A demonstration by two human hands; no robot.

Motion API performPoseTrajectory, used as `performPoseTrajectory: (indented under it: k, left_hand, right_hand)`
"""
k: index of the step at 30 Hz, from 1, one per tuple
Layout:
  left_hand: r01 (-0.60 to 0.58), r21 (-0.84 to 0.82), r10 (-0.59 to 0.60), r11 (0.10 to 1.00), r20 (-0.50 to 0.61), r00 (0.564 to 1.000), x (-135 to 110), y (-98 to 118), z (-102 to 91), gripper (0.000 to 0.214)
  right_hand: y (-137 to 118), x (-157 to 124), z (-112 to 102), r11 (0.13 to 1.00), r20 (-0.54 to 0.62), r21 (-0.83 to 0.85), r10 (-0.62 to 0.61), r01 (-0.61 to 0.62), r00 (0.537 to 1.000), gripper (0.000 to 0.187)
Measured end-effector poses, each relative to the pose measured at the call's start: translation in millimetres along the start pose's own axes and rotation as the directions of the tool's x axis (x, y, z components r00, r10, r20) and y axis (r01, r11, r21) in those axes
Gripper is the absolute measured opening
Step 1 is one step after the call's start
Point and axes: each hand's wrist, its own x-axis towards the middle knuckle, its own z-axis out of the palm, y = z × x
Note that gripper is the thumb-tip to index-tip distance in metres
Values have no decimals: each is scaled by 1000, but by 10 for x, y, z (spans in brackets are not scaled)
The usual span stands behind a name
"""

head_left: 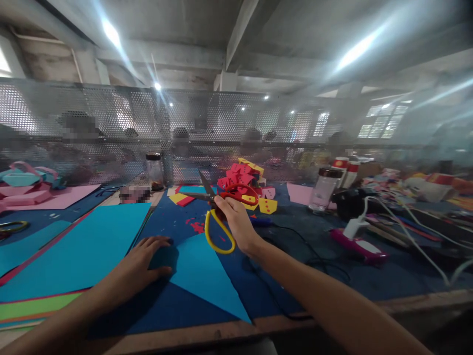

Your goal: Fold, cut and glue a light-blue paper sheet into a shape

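Right hand (236,219): fingers closed around scissors (211,198) near the pivot, blades apart, above the desk (170,219). Left hand (148,256): loosely spread beside the blue sheet (210,271), holding nothing I can see. Step, I judge: scissors handling; next move calls for surer grip.

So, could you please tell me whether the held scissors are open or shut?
Open: the scissors in the right hand show two blades spread apart.
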Motion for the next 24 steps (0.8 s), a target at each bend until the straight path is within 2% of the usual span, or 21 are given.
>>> performPoseTrajectory:
  k: [3, 8, 11, 14, 18, 24]
  left_hand:
    - [20, -73, -25, 997, -65, 998, 37, 49, -15, 36]
    - [162, -127, -176, 979, -103, 979, 28, 99, -110, 14]
    - [140, -180, -162, 974, -112, 980, -14, 75, -174, 17]
    - [130, -205, -165, 970, -165, 973, -48, 38, -231, 23]
    - [107, -233, -169, 967, -266, 949, -67, 17, -305, 29]
    - [100, -273, -188, 957, -319, 929, 15, 116, -488, 35]
  right_hand:
    - [9, -4, -5, 1000, -2, 2, -1, 1, 1000, 38]
    - [-28, -6, -27, 999, -5, 32, -8, 8, 1000, 38]
    - [-86, 6, -54, 991, 32, 133, 13, -17, 999, 37]
    - [-171, 28, -109, 982, 89, 186, 1, -17, 996, 38]
    - [-317, 39, -243, 982, 149, 191, -16, -13, 989, 37]
    - [-564, -64, -554, 989, 138, 143, 0, -20, 990, 32]
